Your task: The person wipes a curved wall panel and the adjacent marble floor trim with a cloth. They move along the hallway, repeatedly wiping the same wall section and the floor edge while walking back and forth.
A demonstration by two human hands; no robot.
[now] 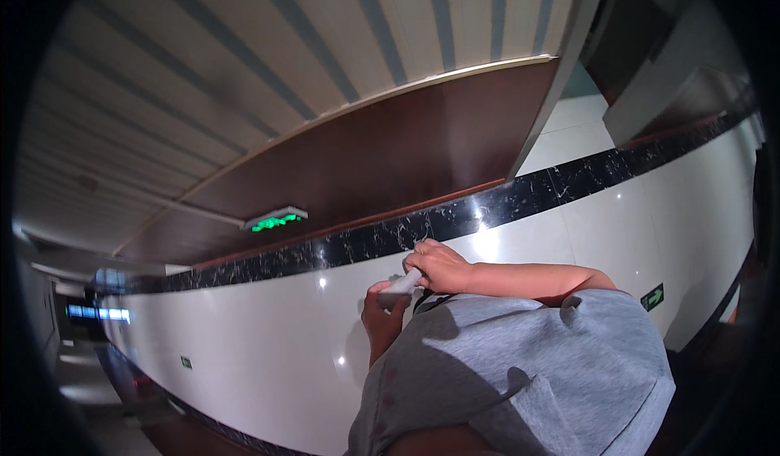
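Observation:
My left hand holds a small, pale whitish object between its thumb and fingers, in front of my grey shirt. My right hand is at the object's upper right end, its fingers curled against it. The picture does not settle what the object is; it may be folded paper or cloth. Part of it is hidden by the fingers. Both hands are held close together above the light floor.
A striped wall with a dark red-brown lower panel runs alongside, edged by a black marbled floor border. A lit green sign juts out there. Glossy white floor bears green arrow signs. A doorway opens at upper right.

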